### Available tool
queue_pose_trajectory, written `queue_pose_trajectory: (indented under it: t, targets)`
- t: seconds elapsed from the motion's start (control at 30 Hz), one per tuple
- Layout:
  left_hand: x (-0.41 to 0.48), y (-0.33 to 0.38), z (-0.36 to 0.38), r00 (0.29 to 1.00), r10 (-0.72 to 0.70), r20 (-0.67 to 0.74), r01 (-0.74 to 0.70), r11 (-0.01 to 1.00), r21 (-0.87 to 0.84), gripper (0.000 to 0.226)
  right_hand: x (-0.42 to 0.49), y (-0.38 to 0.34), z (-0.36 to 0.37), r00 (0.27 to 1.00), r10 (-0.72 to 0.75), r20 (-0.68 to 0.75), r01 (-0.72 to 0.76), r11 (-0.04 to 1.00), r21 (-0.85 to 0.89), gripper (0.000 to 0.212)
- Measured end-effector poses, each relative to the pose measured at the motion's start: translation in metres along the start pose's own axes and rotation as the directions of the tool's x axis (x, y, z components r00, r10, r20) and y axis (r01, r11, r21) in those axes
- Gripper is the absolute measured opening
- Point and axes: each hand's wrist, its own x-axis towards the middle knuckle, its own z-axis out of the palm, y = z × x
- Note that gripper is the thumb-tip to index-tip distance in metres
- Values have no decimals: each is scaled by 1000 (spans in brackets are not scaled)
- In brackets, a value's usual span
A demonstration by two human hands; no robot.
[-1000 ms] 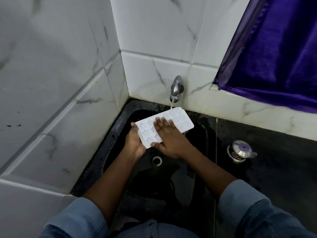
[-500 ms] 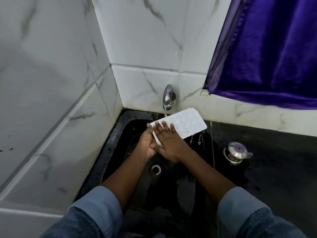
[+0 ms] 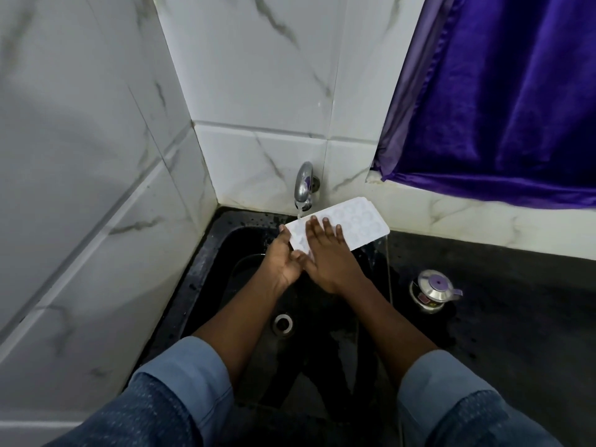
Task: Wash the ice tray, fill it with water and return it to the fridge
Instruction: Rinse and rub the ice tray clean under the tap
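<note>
White marble-veined tiles (image 3: 251, 91) meet in a corner, and a chrome tap (image 3: 304, 183) juts from the back wall at the foot of that corner; a thin stream of water (image 3: 299, 213) falls from its spout. Directly under the tap lies a black sink (image 3: 225, 227), its rim speckled with drops; the drain (image 3: 283, 323) sits well below the tap, toward the person.

Just beneath the spout, held over the basin, is the white ice tray (image 3: 361, 221); it runs slantwise from below the tap up to the right, cavities facing up, and the stream lands on its corner nearest the tap. Water spills off the tray's far end, right of the tap, in a thin thread (image 3: 388, 262).

The left hand (image 3: 283, 256) grips the tray's end below the tap, fingers curled round its edge; the right hand (image 3: 329, 253) lies on top of the tray beside it, fingers straight and spread, flat against the cavities. The two hands touch at the thumbs; blue sleeves (image 3: 180, 382) cover both forearms partway.

Right of the tap a black counter (image 3: 516, 301) carries a small steel pot (image 3: 432, 290) with a purple knob on its lid; above the counter, up and right of the tap, hangs a purple curtain (image 3: 500, 108).
</note>
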Motion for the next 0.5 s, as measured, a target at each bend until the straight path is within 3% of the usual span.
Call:
queue_pose_trajectory:
  t: [0.1,0.23,0.27,0.4,0.5]
  targets:
    - [-1,5,-2,1000,-4,-16,4,1000,2,61,-1,-6,6,978,-208,24,209,976,-69,85]
    - [-2,16,-11,1000,17,20,-16,998,-57,70,7,4,1,999,-23,-27,21,997,-80,85]
    - [-3,18,-14,1000,19,23,-18,997,-68,74,7,0,2,999,-33,-22,32,996,-79,86]
    - [-6,28,-24,999,28,-28,-29,998,-51,71,0,-16,17,950,-304,64,310,940,-141,93]
    - [-10,37,-31,997,78,4,-77,993,-89,67,2,-3,13,988,-155,3,155,984,-89,93]
